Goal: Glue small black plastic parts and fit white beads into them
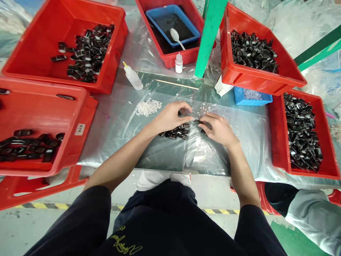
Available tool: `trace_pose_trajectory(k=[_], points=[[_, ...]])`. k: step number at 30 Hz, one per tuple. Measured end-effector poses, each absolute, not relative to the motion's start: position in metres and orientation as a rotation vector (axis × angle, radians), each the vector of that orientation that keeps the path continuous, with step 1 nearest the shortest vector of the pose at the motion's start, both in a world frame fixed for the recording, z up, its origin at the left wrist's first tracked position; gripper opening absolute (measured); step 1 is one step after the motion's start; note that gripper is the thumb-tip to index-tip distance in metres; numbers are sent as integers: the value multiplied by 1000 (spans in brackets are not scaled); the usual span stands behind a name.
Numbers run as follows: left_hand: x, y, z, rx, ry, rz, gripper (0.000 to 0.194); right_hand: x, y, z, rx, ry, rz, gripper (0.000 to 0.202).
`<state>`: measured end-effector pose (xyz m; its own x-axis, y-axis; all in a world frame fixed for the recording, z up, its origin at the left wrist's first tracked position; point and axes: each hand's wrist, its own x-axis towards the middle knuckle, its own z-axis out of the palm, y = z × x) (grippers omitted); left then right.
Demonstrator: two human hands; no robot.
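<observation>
My left hand [173,115] is closed, with thumb and forefinger brought together over a pile of small glossy black parts [176,133]. Whatever its fingertips hold is too small to make out. Just to the right, my right hand [218,129] grips a small black part [197,121], which points toward the left fingertips. Another black part [203,132] lies below the right fingers. Left of my left hand is a heap of small white pieces [148,107]. A few loose white pieces [205,108] lie beyond my right hand.
Red bins [112,46] of black parts stand on both sides. At the back are a squeeze bottle [133,78], a small dropper bottle [179,64], a thin stick [177,84], a blue tray [195,35] with a white spoon [175,35], a green post [210,39] and a small blue box [250,102].
</observation>
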<state>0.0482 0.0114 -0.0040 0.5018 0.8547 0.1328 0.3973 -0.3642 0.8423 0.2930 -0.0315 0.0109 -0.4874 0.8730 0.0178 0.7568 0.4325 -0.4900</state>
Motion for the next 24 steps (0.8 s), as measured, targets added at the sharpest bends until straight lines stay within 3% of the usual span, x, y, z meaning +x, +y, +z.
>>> trace_pose_trajectory(k=[2,5,9,13,18,24], points=[[44,9,1,2130,1051,650,26,296,-34,19,-1487,-2407,729,12],[39,2,7,2303,1056,478,33,300,-36,28,-1547,-2350,901,25],[41,-3,7,2386,1020,374,27,302,-34,27,-1537,-2253,899,41],[48,-3,4,2377,1055,431,17,296,-30,14,-1395,-2194,840,24],[59,-2,-7,2205,1029,713,14,285,-28,0,-1273,-2251,817,24],[65,-1,-11,2245,1153,733,14,285,-28,-7,-1306,-2326,653,21]])
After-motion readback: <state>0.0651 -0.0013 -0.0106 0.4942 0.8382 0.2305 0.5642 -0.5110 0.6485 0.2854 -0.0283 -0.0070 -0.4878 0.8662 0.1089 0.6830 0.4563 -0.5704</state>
